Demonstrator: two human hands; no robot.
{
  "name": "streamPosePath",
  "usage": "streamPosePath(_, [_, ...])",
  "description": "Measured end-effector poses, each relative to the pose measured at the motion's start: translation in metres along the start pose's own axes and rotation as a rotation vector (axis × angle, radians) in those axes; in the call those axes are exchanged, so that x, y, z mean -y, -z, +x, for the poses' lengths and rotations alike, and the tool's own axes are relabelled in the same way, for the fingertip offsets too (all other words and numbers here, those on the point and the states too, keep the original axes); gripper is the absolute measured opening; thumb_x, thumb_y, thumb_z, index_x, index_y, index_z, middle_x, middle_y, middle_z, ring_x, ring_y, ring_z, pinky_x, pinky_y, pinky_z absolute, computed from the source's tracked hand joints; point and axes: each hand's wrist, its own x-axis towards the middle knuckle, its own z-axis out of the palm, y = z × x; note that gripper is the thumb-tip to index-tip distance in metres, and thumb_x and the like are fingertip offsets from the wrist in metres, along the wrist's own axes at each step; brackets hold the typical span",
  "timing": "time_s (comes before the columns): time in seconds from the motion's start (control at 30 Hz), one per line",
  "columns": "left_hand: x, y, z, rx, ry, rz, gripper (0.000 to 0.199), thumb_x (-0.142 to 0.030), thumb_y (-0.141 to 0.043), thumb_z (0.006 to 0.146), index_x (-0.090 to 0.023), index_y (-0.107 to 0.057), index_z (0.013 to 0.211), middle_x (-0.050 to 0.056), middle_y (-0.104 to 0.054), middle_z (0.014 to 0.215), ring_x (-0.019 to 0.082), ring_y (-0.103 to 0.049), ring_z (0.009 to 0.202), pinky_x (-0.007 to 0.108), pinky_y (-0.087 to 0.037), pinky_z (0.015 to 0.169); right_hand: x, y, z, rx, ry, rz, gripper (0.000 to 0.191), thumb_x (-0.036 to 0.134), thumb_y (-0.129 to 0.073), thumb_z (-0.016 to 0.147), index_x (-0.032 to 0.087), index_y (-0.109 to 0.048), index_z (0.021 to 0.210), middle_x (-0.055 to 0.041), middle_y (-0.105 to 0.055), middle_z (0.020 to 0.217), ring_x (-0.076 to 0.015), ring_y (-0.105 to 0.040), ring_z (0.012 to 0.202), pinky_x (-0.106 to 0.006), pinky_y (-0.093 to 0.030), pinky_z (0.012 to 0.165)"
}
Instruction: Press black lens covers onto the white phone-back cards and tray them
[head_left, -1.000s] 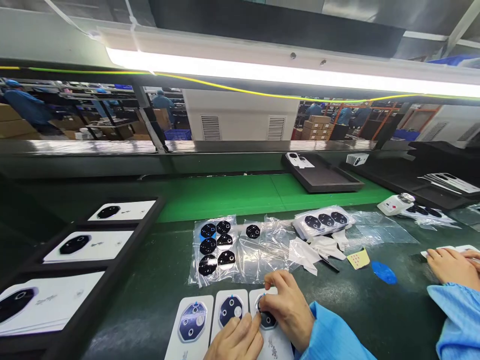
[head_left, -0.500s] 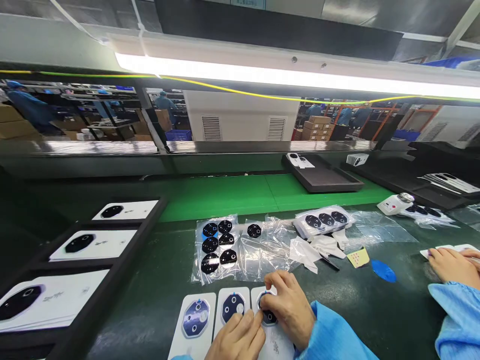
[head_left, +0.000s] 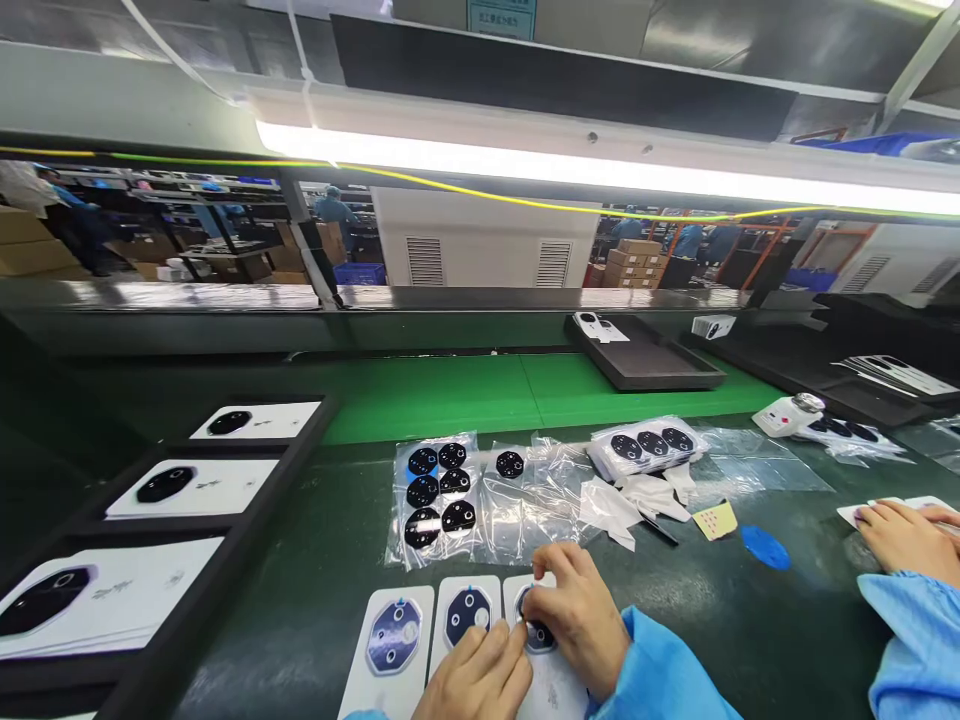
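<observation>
Three white panels with rounded corners lie side by side at the near edge. On the left panel and the middle panel, octagonal dark camera covers show. Over the right panel, my right hand has thumb and forefinger pinched at the rim of a black round disc in the octagonal frame. My left hand lies across the middle and right panels, fingers together, tips meeting the right fingers at the disc's left side. What lies under the left fingertips is hidden.
Behind the panels lie clear sheets with several black discs, crumpled white wipes, a yellow note and a blue film piece. A dark rack of white panels stands left. A co-worker's hand rests on another panel at right.
The view has tilted up slightly. Both hands stay at the same disc with almost the same grip.
</observation>
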Motion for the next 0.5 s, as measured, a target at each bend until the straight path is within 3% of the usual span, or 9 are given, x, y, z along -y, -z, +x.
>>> streamPosePath(0.17, [0.004, -0.002, 0.004, -0.083, 0.052, -0.092, 0.047, -0.005, -0.024, 0.097, -0.016, -0.056, 0.066, 0.001, -0.074, 0.082, 0.013, -0.061, 0.073, 0.027, -0.040, 0.065, -0.007, 0.011, 0.006, -0.029, -0.231, 0.233, 0.019, 0.007, -0.059, 0.083, 0.023, -0.063, 0.073, -0.0005, -0.049, 0.080, -0.0171, -0.051, 0.076, -0.028, -0.046, 0.067])
streamPosePath(0.3, [0.017, 0.011, -0.001, -0.193, 0.098, -0.122, 0.042, -0.011, -0.032, 0.099, -0.017, -0.055, 0.065, -0.001, -0.073, 0.073, 0.011, -0.061, 0.068, 0.025, -0.040, 0.064, -0.011, 0.009, 0.003, -0.083, -0.251, 0.224, 0.019, 0.012, -0.054, 0.086, 0.023, -0.063, 0.073, -0.0018, -0.050, 0.080, -0.0188, -0.052, 0.076, -0.031, -0.046, 0.066])
streamPosePath(0.4, [0.026, 0.027, -0.008, -0.142, 0.077, -0.088, 0.041, -0.014, -0.034, 0.100, -0.017, -0.058, 0.067, -0.003, -0.071, 0.065, 0.010, -0.062, 0.064, 0.023, -0.041, 0.066, -0.015, -0.005, -0.003, -0.166, -0.245, 0.202, 0.020, 0.016, -0.051, 0.088, 0.024, -0.061, 0.074, -0.0026, -0.050, 0.081, -0.0195, -0.051, 0.075, -0.031, -0.046, 0.064])
streamPosePath(0.5, [0.029, 0.038, -0.013, -0.050, 0.049, -0.037, 0.044, -0.015, -0.031, 0.101, -0.018, -0.059, 0.068, -0.004, -0.073, 0.068, 0.009, -0.064, 0.064, 0.022, -0.041, 0.067, -0.017, -0.013, -0.006, -0.172, -0.246, 0.188, 0.021, 0.020, -0.048, 0.090, 0.024, -0.061, 0.074, -0.0036, -0.050, 0.083, -0.0204, -0.051, 0.076, -0.033, -0.046, 0.064])
